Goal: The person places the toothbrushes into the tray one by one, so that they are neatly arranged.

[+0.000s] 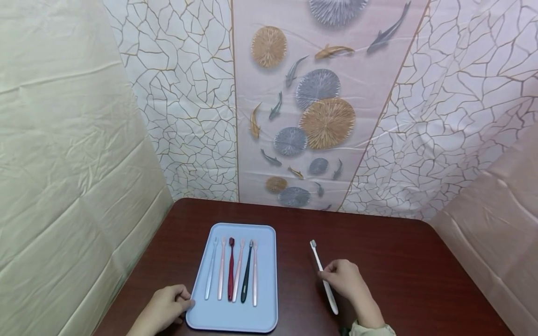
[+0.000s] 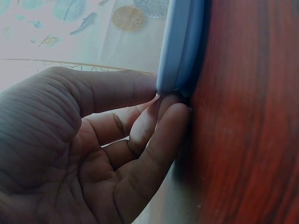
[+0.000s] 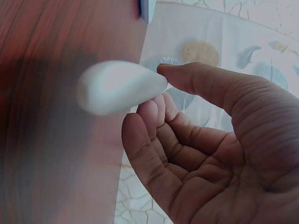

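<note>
My left hand (image 1: 164,305) pinches the front left edge of a light blue tray (image 1: 266,289); in the left wrist view its thumb meets the tray rim (image 2: 177,51) while the fingers curl at the underside. Toothbrushes lie side by side on the tray, heads toward the back: a light blue one (image 1: 211,275), a red one (image 1: 230,275), a dark green one (image 1: 246,277) and three pink ones, the rightmost pink toothbrush (image 1: 254,280) among them. To the tray's right, my right hand (image 1: 348,280) holds a white toothbrush (image 1: 329,295) between thumb and fingers. Its thick handle end (image 3: 117,86) faces the right wrist camera.
Both hands work over a dark red-brown wooden table (image 1: 403,261). A patterned cloth (image 1: 201,116) hangs behind its back edge, and pale fabric walls (image 1: 63,186) stand on the left and right sides.
</note>
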`<state>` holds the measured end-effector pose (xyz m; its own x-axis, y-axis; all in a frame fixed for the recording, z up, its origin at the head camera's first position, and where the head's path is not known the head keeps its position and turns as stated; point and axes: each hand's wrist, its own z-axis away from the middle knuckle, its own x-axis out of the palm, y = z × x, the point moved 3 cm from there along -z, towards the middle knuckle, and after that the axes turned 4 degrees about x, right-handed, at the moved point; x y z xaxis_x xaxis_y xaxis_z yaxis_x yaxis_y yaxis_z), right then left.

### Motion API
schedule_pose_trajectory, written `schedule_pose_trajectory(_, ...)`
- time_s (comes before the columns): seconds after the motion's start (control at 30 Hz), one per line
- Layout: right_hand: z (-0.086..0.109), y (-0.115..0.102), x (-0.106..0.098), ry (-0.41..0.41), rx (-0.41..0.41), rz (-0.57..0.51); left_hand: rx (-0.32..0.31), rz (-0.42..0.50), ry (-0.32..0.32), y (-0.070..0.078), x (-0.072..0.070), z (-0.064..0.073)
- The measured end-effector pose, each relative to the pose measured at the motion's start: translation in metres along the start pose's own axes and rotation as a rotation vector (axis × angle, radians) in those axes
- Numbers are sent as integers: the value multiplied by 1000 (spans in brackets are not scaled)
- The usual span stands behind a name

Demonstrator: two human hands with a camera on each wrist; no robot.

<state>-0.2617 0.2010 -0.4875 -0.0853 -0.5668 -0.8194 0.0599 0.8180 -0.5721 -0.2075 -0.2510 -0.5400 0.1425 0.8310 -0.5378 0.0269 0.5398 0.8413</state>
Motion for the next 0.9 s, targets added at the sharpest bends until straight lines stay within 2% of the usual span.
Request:
schedule_pose_trajectory(0.3,-1,-23,18,-42,-9,-50,-18,-11,-6,2,-1,-1)
schedule_pose_trajectory(0.9,-11,-80,58,-137,-120,-98,0,-7,-18,-1,-2,-1)
